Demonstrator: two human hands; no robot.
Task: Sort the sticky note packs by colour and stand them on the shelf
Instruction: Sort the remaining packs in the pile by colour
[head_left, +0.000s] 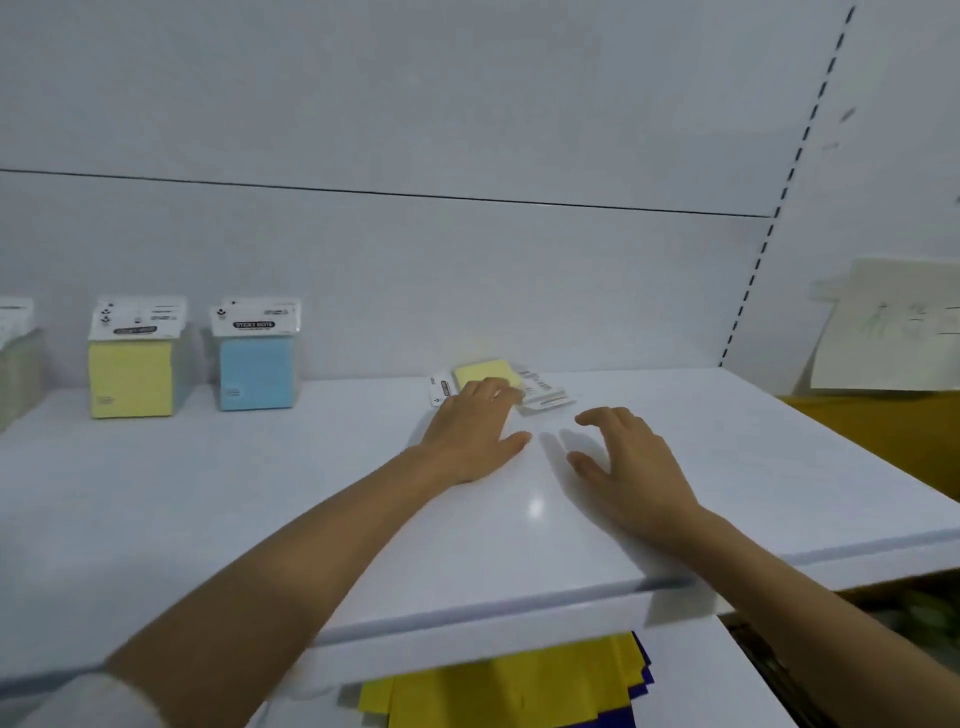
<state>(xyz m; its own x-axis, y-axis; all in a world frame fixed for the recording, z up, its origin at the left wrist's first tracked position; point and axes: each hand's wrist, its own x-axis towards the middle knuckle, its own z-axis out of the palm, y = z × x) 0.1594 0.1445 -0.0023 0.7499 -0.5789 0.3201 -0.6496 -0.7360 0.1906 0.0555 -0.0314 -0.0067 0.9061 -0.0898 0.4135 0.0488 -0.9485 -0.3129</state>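
Note:
A yellow sticky note pack (488, 373) lies flat near the back of the white shelf (208, 483), on top of another flat pack with a white header card (543, 397). My left hand (475, 431) rests palm down with its fingertips on the near edge of the yellow pack. My right hand (626, 457) hovers just right of it, fingers curled and apart, holding nothing. At the left, a yellow pack (132, 374) and a blue pack (255, 371) stand upright against the back wall. A greenish pack (18, 364) is cut off at the left edge.
A pale paper sheet (888, 327) leans at the far right above a yellow-brown surface (893, 441). Yellow and dark blue sheets (509, 686) lie on a lower shelf under the front edge. A slotted upright (779, 208) marks the shelf's right end.

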